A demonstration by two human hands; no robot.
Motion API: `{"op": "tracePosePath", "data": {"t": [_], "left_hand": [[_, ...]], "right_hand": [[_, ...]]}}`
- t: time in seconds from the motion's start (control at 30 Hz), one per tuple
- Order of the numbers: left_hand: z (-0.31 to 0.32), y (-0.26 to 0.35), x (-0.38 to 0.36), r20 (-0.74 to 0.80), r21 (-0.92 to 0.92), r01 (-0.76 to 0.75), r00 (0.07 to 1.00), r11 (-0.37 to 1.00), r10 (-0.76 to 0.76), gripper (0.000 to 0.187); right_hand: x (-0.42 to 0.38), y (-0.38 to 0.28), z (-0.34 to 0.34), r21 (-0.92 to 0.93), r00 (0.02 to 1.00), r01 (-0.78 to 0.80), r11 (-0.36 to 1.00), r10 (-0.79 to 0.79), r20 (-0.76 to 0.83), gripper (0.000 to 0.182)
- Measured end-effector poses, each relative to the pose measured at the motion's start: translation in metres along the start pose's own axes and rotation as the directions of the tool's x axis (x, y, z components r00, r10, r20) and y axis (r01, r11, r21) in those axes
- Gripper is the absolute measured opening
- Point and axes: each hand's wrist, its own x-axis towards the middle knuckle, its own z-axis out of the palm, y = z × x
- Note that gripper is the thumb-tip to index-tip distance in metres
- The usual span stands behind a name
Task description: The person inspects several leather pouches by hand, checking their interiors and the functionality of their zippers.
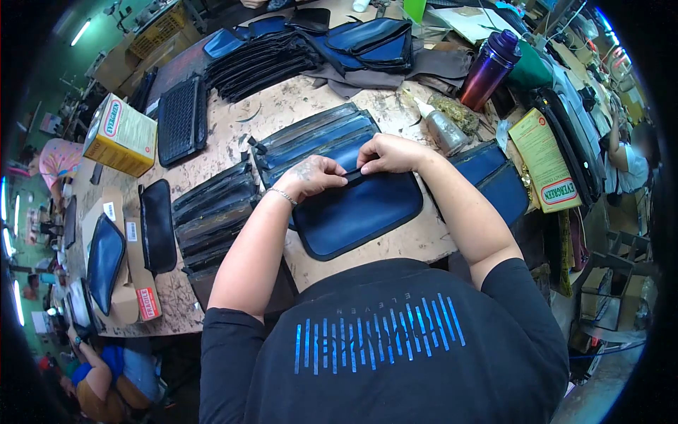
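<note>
A blue panel with black edging (360, 215) lies at the table's front edge, close to my body. My left hand (316, 177) pinches its upper black edge, with a bracelet at the wrist. Right beside it, my right hand (387, 154) grips the same edge between thumb and fingers. The two hands are a small gap apart. Behind them lies a row of overlapping blue and black strips (318, 134), partly covered by my hands.
Dark strips (215, 212) lie to the left, near a yellow tin (121, 134). Stacked dark pieces (265, 63) stand at the back. A purple bottle (489, 69), a glue bottle (445, 128) and another tin (545, 161) are on the right. Other people sit farther off.
</note>
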Motion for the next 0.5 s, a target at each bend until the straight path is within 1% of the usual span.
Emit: {"op": "tracePosePath", "data": {"t": [0.07, 0.1, 0.17, 0.3, 0.37, 0.4, 0.47, 0.5], "left_hand": [[0.0, 0.002, 0.0, 0.049, 0.005, -0.059, 0.997, 0.998, 0.059, 0.014], [0.001, 0.001, 0.002, 0.051, 0.006, -0.059, 0.997, 0.998, 0.058, 0.014], [0.002, -0.005, 0.006, 0.009, -0.015, -0.063, 0.998, 0.998, 0.063, 0.012], [0.004, -0.008, 0.01, -0.01, -0.057, -0.064, 0.998, 0.996, 0.063, 0.009], [0.006, -0.003, 0.011, -0.012, -0.091, -0.116, 0.993, 0.989, 0.115, 0.009], [0.007, -0.002, 0.012, -0.014, -0.092, -0.115, 0.993, 0.989, 0.115, 0.009], [0.01, 0.001, 0.016, -0.027, -0.006, -0.122, 0.992, 0.992, 0.122, 0.011], [0.01, 0.005, 0.016, -0.024, 0.008, -0.107, 0.994, 0.994, 0.107, 0.012]], "right_hand": [[0.0, 0.0, 0.0, 0.013, 1.0, 0.012, 1.0, -0.012, 0.018, 0.017], [-0.001, 0.0, 0.001, 0.014, 1.0, 0.01, 1.0, -0.01, 0.017, 0.017], [-0.002, 0.001, 0.003, -0.106, 0.994, 0.09, 0.99, -0.095, -0.045, 0.017], [-0.003, 0.003, 0.009, -0.161, 0.994, 0.064, 0.985, -0.077, -0.074, 0.016], [-0.003, 0.002, 0.009, -0.247, 0.993, 0.054, 0.968, -0.077, -0.084, 0.017], [-0.002, 0.002, 0.01, -0.247, 0.993, 0.057, 0.967, -0.079, -0.082, 0.017], [-0.001, 0.004, 0.009, -0.226, 0.995, 0.046, 0.973, -0.065, -0.077, 0.018], [-0.002, 0.003, 0.008, -0.227, 0.995, 0.043, 0.973, -0.062, -0.08, 0.018]]}}
